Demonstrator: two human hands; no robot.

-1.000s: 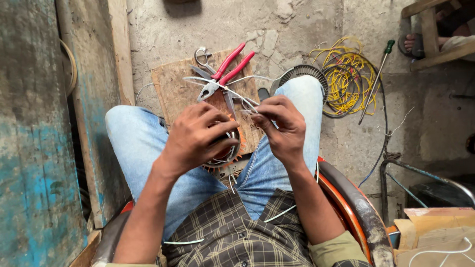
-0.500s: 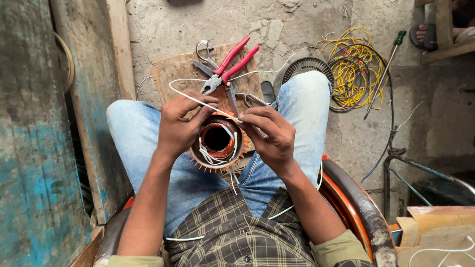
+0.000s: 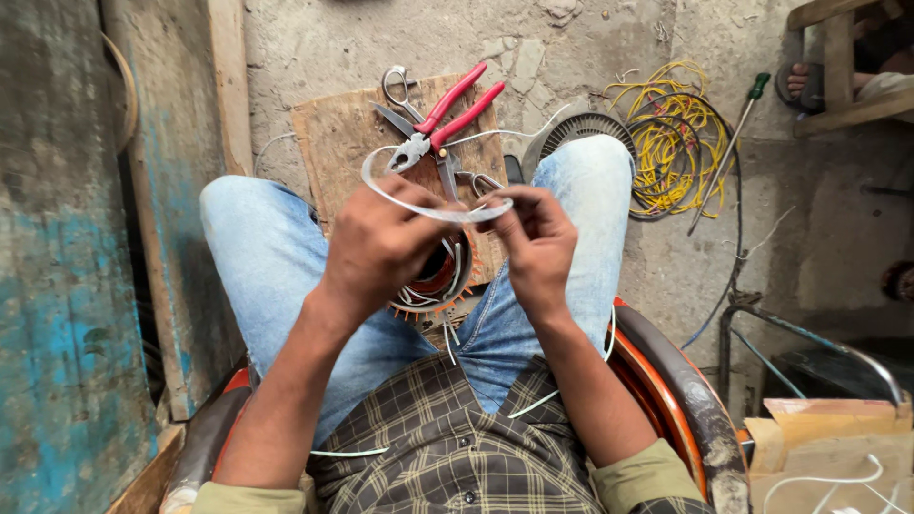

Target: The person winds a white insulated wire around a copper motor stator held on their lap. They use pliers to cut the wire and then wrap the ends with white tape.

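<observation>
White plastic tubing, thin and springy, arcs across both my hands; I've got it bowed up off the lap so the loop stays clear of the motor coil underneath. Left hand is curled over the coil w/ fingers bunched together, gripping the tubing's left run between thumb and fingers, and it also seems to steady the coil against my thighs, tho I can't see the contact itself. Right hand has thumb and forefinger pinched on the tubing's other end near the middle, remaining fingers folded in loosely.

Coil sits wedged between my knees, just below the hands: copper-coloured windings, orange insulating tabs round the edge, a few pale leads poking out. Resting there prob. because the lap cradles a round thing that would roll on a flat board.

Wooden board lies on the concrete ahead of my knees as a small work surface; red-handled pliers and scissors lie on it, close beyond the hands. Yellow wire bundle is heaped on the floor to the right, well apart from the coil, w/ a green-handled screwdriver beside it. Round fan grille peeks out behind my right knee. Another person's sandalled foot shows top right.
</observation>
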